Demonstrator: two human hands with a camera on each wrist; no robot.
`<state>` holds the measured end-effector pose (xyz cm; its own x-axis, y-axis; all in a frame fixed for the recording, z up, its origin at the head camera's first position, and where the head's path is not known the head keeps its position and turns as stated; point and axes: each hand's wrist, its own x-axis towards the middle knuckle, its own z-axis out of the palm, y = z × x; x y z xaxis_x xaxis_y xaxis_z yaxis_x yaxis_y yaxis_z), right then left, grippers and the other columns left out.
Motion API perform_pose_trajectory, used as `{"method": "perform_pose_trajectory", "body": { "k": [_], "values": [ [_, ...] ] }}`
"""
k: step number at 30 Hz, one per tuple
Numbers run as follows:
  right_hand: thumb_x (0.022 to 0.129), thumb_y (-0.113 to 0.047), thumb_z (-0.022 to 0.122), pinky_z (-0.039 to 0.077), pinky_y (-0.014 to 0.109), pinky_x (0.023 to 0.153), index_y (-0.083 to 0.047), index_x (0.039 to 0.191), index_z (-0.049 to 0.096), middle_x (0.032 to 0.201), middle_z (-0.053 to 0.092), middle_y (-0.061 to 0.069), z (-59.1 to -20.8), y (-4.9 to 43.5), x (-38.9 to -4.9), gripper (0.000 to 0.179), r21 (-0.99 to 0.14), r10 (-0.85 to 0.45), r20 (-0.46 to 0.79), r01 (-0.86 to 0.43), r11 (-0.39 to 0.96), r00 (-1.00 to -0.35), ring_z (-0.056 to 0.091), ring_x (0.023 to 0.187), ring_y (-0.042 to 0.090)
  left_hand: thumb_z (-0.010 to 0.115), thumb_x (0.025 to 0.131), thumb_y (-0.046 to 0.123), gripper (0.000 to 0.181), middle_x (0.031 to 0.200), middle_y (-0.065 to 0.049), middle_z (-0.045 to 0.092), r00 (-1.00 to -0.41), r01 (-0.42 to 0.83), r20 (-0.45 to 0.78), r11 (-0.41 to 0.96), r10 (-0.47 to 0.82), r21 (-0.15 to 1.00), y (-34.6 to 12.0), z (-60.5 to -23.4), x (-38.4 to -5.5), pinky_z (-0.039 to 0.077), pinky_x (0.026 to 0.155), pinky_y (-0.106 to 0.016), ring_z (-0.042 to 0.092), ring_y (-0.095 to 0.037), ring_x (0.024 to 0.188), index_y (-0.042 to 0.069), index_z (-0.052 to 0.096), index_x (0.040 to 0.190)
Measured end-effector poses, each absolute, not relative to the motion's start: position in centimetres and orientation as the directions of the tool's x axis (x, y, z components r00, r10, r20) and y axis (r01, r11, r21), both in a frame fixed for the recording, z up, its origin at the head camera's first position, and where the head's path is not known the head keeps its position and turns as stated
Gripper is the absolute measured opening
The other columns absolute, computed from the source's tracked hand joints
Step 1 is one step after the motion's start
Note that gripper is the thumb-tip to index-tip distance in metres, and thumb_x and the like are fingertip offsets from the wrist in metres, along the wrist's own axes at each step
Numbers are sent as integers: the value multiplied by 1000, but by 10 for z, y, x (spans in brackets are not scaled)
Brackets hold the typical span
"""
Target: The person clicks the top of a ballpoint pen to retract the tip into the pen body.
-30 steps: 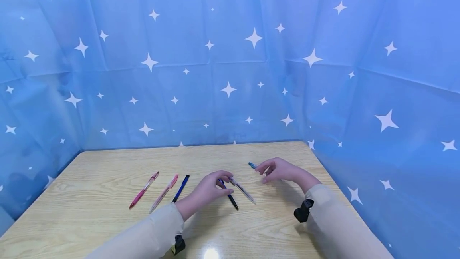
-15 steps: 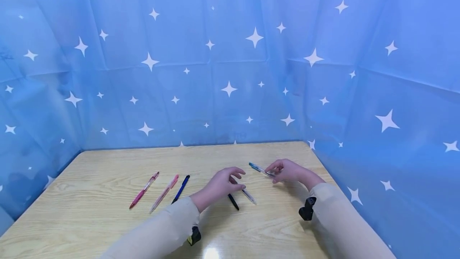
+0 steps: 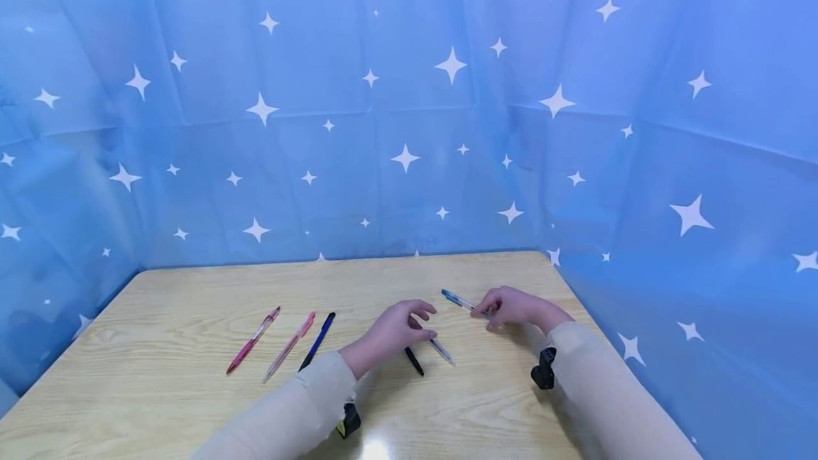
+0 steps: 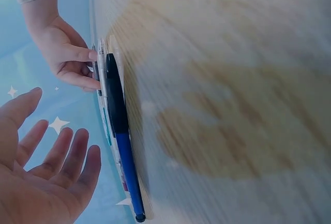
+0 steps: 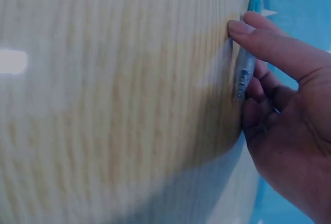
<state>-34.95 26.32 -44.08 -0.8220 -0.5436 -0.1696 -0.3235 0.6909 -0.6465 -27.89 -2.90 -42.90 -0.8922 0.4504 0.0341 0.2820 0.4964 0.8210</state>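
A clear pen with a teal end (image 3: 456, 298) lies toward the right of the table, and my right hand (image 3: 514, 305) pinches its near end between thumb and fingers. In the right wrist view the pen's clear tip (image 5: 243, 81) shows beside the thumb. My left hand (image 3: 393, 332) hovers with loosely bent, spread fingers over a blue pen with a black grip (image 4: 118, 100) and a clear pen (image 3: 442, 351). It partly hides both in the head view. The left wrist view shows nothing between the left fingers (image 4: 77, 157).
A red-pink pen (image 3: 253, 341), a light pink pen (image 3: 289, 348) and a dark blue pen (image 3: 317, 341) lie slanted side by side on the left of the wooden table (image 3: 160, 375). A blue star-patterned curtain (image 3: 358, 183) stands behind the table and along its sides.
My right hand has slid right along the teal-ended pen, baring more of it. My left hand has moved right and now covers more of the clear pen.
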Motion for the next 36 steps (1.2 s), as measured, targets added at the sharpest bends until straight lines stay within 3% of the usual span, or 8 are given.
{"method": "perform_pose_trajectory", "body": {
  "k": [20,26,36],
  "values": [
    [77,12,72,40,29,62,-7,109,75,84,61,5,-421,252,-345,38,-621,-551,-246,-307,721,-797,47,71,16,73,90,21,36,119,-8,61,-888,304,74,460,454,834,-47,-416,-275,53,73,-33,61,-18,96,16,64,124],
    [78,16,68,43,30,55,-6,109,74,77,59,9,-416,247,-336,38,-674,-523,-319,-199,711,-790,46,57,15,73,90,18,36,117,-6,61,-886,322,93,460,453,828,-53,-412,-271,53,74,-32,62,-18,96,14,64,124],
    [80,17,56,46,34,54,-4,118,68,93,62,14,-409,233,-313,45,-773,-551,-307,-134,620,-776,52,62,18,74,89,17,37,117,-6,61,-890,330,103,470,445,819,-57,-400,-267,54,75,-31,63,-16,96,15,64,125]
  ]
}}
